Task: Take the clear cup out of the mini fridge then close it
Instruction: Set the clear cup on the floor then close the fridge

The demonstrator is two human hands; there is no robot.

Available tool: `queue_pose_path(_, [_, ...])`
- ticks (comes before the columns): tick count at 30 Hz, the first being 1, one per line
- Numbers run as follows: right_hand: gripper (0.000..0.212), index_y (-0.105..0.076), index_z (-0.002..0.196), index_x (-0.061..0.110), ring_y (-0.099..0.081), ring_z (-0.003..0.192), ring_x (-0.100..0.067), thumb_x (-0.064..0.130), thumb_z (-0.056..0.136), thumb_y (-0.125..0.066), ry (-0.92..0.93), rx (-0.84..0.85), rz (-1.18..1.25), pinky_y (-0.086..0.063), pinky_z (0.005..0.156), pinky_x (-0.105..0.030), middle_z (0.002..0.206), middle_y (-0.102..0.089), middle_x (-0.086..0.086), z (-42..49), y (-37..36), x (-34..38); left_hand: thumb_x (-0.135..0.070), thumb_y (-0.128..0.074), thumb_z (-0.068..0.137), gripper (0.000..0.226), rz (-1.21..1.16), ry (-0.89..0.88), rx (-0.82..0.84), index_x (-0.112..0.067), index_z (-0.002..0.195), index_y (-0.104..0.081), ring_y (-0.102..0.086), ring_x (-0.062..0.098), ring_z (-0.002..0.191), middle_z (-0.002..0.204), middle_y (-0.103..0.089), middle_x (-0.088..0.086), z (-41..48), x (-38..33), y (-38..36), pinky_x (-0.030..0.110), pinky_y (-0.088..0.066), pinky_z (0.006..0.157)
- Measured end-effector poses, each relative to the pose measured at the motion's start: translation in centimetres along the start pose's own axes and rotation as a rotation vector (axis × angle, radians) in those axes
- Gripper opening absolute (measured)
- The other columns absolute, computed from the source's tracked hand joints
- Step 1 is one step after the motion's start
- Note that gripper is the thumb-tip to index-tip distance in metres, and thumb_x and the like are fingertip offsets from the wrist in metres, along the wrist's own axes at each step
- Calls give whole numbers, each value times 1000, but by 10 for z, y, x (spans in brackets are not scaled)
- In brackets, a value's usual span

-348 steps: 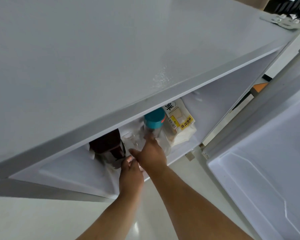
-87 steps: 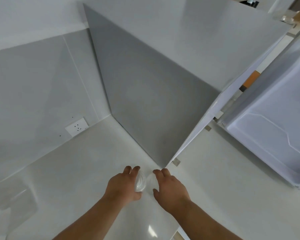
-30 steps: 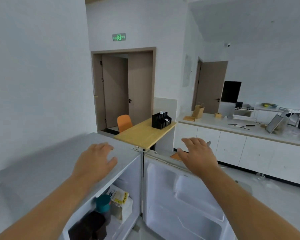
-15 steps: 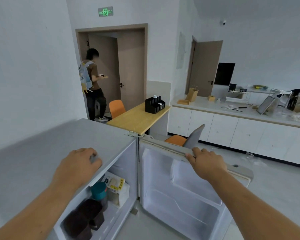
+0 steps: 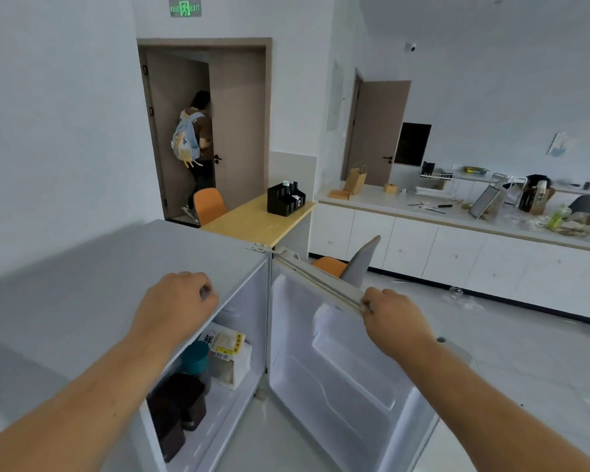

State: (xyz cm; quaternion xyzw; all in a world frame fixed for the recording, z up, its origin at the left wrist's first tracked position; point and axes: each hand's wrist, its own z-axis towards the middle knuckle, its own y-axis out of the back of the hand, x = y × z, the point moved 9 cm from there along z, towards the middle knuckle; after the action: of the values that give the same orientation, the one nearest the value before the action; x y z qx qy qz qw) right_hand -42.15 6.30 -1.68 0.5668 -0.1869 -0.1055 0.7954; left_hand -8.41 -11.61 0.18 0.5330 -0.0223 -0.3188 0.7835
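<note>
The grey mini fridge (image 5: 92, 277) stands low in front of me with its door (image 5: 338, 366) swung wide open to the right. My right hand (image 5: 394, 318) grips the door's top edge. My left hand (image 5: 178, 301) rests on the front edge of the fridge top, fingers curled over it. Inside I see a dark container (image 5: 178, 403), a teal-lidded jar (image 5: 195, 359) and a white food packet (image 5: 229, 352). The clear cup is not in view.
A wooden table (image 5: 252, 219) with a black organiser (image 5: 285, 199) and orange chairs (image 5: 208, 204) stands behind the fridge. A grey-backed chair (image 5: 361, 260) is just beyond the door. A white counter (image 5: 457, 226) runs along the right. A person with a backpack (image 5: 195, 141) stands in the far doorway.
The cup was set down on the floor beside the fridge earlier. Since then I have stood up, my left hand settled on the fridge top and my right hand closed on the door's top edge.
</note>
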Motion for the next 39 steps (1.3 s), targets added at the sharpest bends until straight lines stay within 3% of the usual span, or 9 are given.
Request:
queue_pose_path(2, [21, -65, 107, 21, -54, 77, -20, 31, 104, -46, 34, 61, -5, -44, 62, -34, 85, -55, 3, -9, 5, 19, -36, -59, 90, 14, -14, -13, 11, -27, 92, -70, -55, 19, 82, 85, -66, -7, 0, 0, -1, 39, -54, 70])
queue_pose_path(4, [23, -67, 105, 23, -59, 83, -21, 36, 102, -48, 77, 103, 32, -51, 71, -36, 91, -62, 2, -21, 9, 43, -35, -58, 90, 16, -44, -12, 24, -26, 94, -71, -56, 20, 84, 88, -66, -6, 0, 1, -3, 40, -54, 72])
queue_pose_path(8, [30, -73, 112, 29, -59, 89, -15, 38, 99, -48, 129, 83, 214, -53, 80, -37, 101, -65, 5, -53, 9, 92, -39, -60, 87, 24, -95, -23, 73, -25, 104, -70, -56, 21, 94, 103, -69, -2, -5, 1, -10, 40, -52, 78])
queue_pose_path(11, [31, -76, 103, 26, -58, 81, -11, 36, 98, -47, 124, 35, 232, -51, 71, -32, 91, -64, 6, -63, 5, 119, -40, -62, 86, 31, -97, -65, 84, -24, 111, -70, -55, 24, 101, 110, -69, 0, -9, -2, -11, 41, -51, 83])
queue_pose_path(15, [30, -68, 75, 25, -57, 66, -7, 36, 96, -50, 51, -45, 248, -40, 55, -22, 80, -61, 9, -67, 2, 134, -42, -56, 87, 33, -143, -33, 85, -26, 111, -72, -55, 22, 102, 110, -70, -2, -8, 3, -8, 42, -52, 86])
queue_pose_path(17, [26, -68, 78, 26, -56, 70, -5, 34, 97, -51, 36, -86, 284, -38, 57, -18, 87, -56, 11, -69, 4, 139, -44, -53, 86, 33, -155, -32, 85, -27, 108, -72, -56, 21, 99, 107, -71, -4, -7, 4, -9, 44, -53, 85])
queue_pose_path(22, [26, -61, 73, 29, -53, 66, -4, 33, 97, -52, 92, -105, 216, -33, 54, -16, 81, -52, 12, -69, -2, 170, -45, -51, 85, 32, -161, -39, 77, -28, 102, -71, -53, 21, 94, 102, -70, -4, -7, 6, -10, 45, -52, 81])
queue_pose_path(31, [28, -71, 94, 27, -60, 84, -6, 44, 89, -50, 360, -53, 318, -54, 70, -27, 97, -60, 16, -79, -15, 211, -47, -55, 84, 27, -172, -42, 75, -33, 101, -71, -48, 19, 94, 103, -68, -6, -4, 8, -15, 39, -40, 80])
queue_pose_path(39, [31, -70, 109, 27, -59, 90, -10, 47, 91, -53, 450, 13, 279, -55, 76, -31, 108, -60, 12, -68, -29, 254, -43, -56, 85, 26, -138, -52, 77, -32, 102, -71, -54, 21, 99, 106, -69, -5, -6, 4, -10, 41, -45, 83])
